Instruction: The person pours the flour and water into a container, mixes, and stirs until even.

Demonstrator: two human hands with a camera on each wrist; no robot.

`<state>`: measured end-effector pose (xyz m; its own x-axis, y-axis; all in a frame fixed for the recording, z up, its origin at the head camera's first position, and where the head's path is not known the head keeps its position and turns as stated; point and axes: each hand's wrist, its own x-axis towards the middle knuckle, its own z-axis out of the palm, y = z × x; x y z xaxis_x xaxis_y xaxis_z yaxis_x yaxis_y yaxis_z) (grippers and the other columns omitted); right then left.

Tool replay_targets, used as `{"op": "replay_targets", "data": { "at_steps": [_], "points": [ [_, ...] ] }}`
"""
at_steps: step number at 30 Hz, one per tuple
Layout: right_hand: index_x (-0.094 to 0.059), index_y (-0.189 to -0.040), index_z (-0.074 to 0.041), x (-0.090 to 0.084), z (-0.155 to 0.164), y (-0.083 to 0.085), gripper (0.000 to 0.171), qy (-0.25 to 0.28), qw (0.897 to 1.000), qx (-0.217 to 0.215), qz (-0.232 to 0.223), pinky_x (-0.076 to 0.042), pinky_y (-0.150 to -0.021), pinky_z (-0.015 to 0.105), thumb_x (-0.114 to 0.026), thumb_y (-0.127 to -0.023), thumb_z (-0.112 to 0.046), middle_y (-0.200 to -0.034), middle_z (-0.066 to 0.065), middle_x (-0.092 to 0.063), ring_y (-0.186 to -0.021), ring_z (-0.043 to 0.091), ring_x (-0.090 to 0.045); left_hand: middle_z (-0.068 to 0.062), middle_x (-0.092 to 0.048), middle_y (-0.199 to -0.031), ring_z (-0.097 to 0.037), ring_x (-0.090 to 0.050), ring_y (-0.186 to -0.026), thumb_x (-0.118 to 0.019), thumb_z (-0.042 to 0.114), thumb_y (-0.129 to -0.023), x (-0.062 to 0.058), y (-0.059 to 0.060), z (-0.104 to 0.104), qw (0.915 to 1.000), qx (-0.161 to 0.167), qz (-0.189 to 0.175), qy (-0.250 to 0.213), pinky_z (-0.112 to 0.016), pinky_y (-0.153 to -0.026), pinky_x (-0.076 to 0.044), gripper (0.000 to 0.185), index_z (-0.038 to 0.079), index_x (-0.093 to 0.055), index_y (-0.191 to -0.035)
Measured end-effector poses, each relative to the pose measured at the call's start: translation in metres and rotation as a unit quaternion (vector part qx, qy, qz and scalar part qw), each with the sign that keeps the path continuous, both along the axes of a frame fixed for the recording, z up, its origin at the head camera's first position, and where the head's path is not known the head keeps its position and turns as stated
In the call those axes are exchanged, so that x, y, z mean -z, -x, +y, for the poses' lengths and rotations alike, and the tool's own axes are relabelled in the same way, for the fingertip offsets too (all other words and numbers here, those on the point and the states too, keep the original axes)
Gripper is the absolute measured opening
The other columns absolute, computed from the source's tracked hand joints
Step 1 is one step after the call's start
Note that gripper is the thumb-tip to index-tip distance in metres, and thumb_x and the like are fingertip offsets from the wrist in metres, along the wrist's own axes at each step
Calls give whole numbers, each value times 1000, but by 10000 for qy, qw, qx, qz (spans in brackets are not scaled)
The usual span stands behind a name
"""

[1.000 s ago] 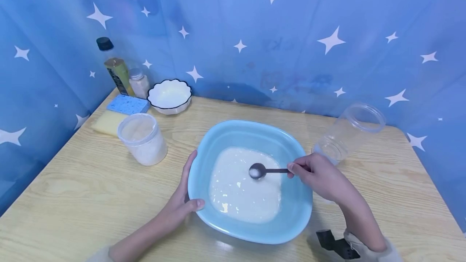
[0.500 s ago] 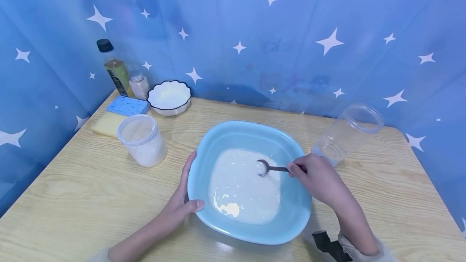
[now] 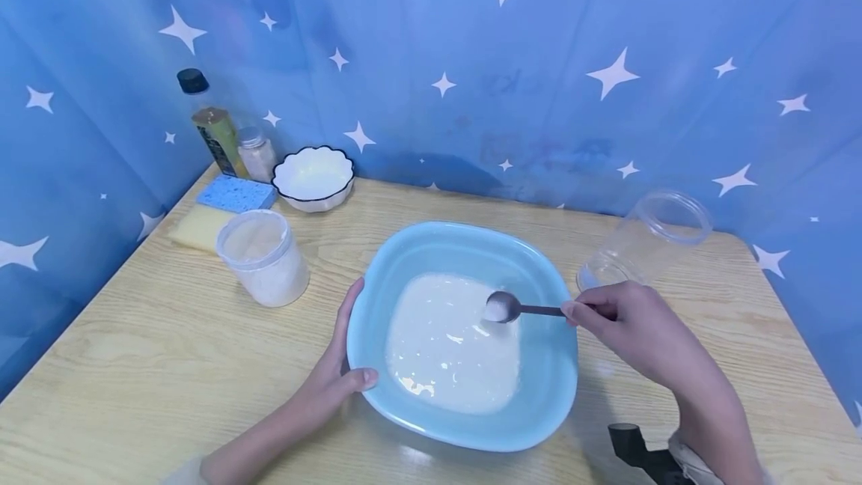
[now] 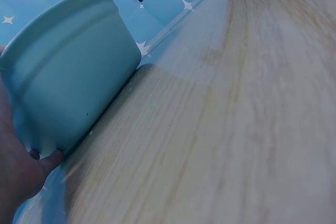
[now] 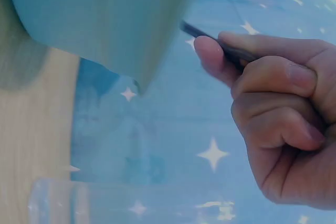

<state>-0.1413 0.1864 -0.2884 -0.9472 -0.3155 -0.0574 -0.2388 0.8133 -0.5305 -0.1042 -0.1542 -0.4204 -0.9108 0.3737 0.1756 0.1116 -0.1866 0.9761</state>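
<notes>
- Left hand (image 3: 333, 380): nearest the viewer, it rests against the near-left outer wall of the basin (image 3: 431, 242), thumb hooked over the rim and fingers laid along the side. The left wrist view confirms skin contact low on the wall. The hold is a brace, not a lift; the basin sits flat on the table (image 3: 148, 350).
- Basin contents: a pool of white liquid (image 3: 447, 350) covers the floor of the basin.
- Right hand (image 3: 629, 324): fingers curled round the far end of the spoon (image 3: 515, 309) handle, thumb and forefinger pinching it, as the right wrist view shows. The hand sits just outside the right rim.
- Key relation: the spoon's long axis runs roughly level, right to left, from the grip toward the basin's middle. The bowl end lies to the left of the grip, just above the liquid's right edge, carrying a small white heap. The right hand alone controls it; the left is well apart from it.
- Beyond: 1 empty clear jar (image 3: 646, 242) behind the right hand; 1 tub (image 3: 264, 257) of white powder to the left; 2 sponges (image 3: 218, 208), 1 white bowl (image 3: 313, 177) and 2 bottles (image 3: 229, 137) at the far-left corner.
</notes>
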Motion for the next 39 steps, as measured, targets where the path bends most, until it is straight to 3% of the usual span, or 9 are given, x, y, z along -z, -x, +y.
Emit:
{"op": "replay_targets", "data": {
  "at_steps": [8, 12, 17, 24, 31, 39],
  "points": [
    [-66, -72, -22, -2, -1, -7, 13, 36, 9935, -152, 1125, -28, -40, 22, -68, -85, -22, -51, -11, -35, -48, 7, -33, -7, -7, -152, -47, -28, -125, -57, 8, -78, 0, 0, 2, 9999, -37, -121, 13, -42, -81, -52, 95, 32, 2, -149],
    [-67, -76, -20, -3, -2, -2, 10, -65, 9921, -148, 1244, -29, -40, 22, -66, -87, -21, -56, -10, -42, -47, 7, -35, -7, -6, -152, -47, -27, -126, -57, 7, -79, 0, 2, 1, 9999, -33, -148, -28, -42, -81, -52, 95, 32, 2, -149],
    [-68, -78, -17, 0, -4, 7, 7, 185, 9911, -367, 1268, -30, -42, 22, -67, -85, -19, -59, -10, -46, -49, 7, -36, -7, -3, -153, -47, -25, -128, -59, 10, -80, 2, 2, 1, 9999, -28, -128, 16, -41, -84, -51, 95, 32, 2, -149],
    [-70, -79, -16, 5, -5, 19, 6, 518, 9754, -1020, 1886, -32, -46, 18, -68, -83, -12, -60, -13, -42, -52, 5, -36, -8, -4, -153, -48, -26, -127, -59, 11, -79, 1, 0, 0, 9999, -54, -114, 63, -41, -82, -52, 95, 33, 2, -149],
    [-65, -78, -19, 8, -9, 22, 12, 68, 9735, -1165, 1965, -29, -41, 18, -65, -86, -10, -54, -16, -34, -45, -1, -28, -8, -4, -152, -47, -26, -126, -59, 11, -80, 2, 1, -1, 10000, -32, -60, 39, -41, -82, -52, 94, 33, 1, -149],
    [-68, -82, -12, 20, -17, 28, 10, -203, 9801, -1029, 1683, -32, -43, 21, -61, -89, -13, -54, -14, -39, -45, 1, -30, -8, -5, -152, -47, -27, -126, -58, 12, -80, 1, 1, -1, 9999, -24, -89, 54, -41, -83, -51, 94, 34, 1, -149]
  ]
}}
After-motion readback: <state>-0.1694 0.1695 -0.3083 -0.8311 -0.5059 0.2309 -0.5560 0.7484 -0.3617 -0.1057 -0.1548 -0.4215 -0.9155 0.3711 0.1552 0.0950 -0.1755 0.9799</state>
